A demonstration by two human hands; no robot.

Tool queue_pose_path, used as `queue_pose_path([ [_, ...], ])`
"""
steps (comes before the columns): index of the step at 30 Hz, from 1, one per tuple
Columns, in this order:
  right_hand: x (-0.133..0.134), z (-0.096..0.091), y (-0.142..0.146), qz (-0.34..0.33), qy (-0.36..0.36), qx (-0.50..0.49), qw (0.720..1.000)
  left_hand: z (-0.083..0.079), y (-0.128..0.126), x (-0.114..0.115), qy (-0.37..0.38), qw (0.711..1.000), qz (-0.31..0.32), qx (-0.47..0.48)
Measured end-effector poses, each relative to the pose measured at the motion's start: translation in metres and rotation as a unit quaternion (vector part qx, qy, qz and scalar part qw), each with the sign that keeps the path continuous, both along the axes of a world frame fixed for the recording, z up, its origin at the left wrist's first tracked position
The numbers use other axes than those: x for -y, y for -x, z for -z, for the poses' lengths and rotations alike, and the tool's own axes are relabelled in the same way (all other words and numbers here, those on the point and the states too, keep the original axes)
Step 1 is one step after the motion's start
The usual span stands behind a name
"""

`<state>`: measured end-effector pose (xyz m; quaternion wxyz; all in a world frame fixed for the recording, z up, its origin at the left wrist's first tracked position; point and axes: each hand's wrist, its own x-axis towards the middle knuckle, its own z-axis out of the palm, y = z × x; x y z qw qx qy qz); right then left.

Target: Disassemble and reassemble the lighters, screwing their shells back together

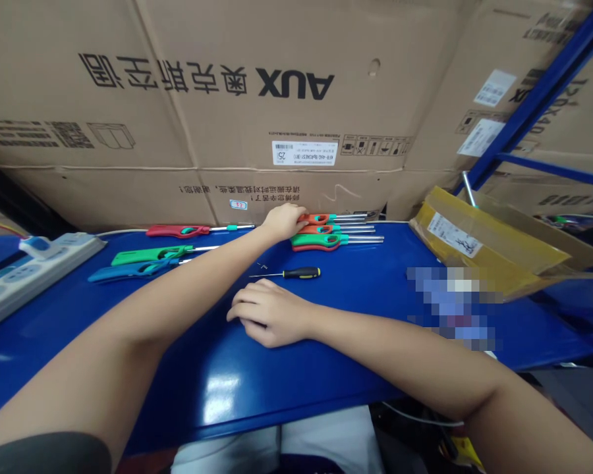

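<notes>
My left hand [282,221] reaches to the far side of the blue table [217,368] and closes on the handle end of an orange long-nosed lighter [321,218], the rearmost of three lying side by side. A second orange-and-teal lighter [326,229] and a green-and-red one [321,241] lie just in front of it, metal tubes pointing right. My right hand [269,311] rests palm down on the table, fingers loosely curled, holding nothing. A small screwdriver [296,272] with a black-and-yellow handle lies just beyond it.
Three more lighters lie at the left: a red one [178,230], a green one [151,254] and a blue one [128,271]. A white power strip [39,263] sits at far left. Large cardboard boxes [257,99] wall the back. An open yellow-brown carton [479,243] lies at right.
</notes>
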<state>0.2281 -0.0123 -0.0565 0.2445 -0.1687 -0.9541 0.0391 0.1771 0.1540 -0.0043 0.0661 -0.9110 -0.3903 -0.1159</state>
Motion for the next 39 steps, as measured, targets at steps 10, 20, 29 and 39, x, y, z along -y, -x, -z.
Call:
queue_pose_path([
  [10,0.002,0.000,-0.008,0.020,0.002,-0.012,1.000,-0.010,0.009,0.018,-0.030,0.997,-0.033,0.056],
  [20,0.001,-0.015,-0.031,0.119,-0.043,0.039,0.991,-0.041,0.161,0.079,0.073,0.996,-0.055,0.008],
  [29,0.001,-0.028,-0.079,0.279,-0.030,0.075,0.957,-0.018,0.249,0.084,0.160,0.981,-0.109,-0.019],
  [39,-0.008,-0.019,-0.086,0.305,0.056,0.053,0.949,-0.023,0.212,0.121,0.342,0.939,0.025,-0.010],
])
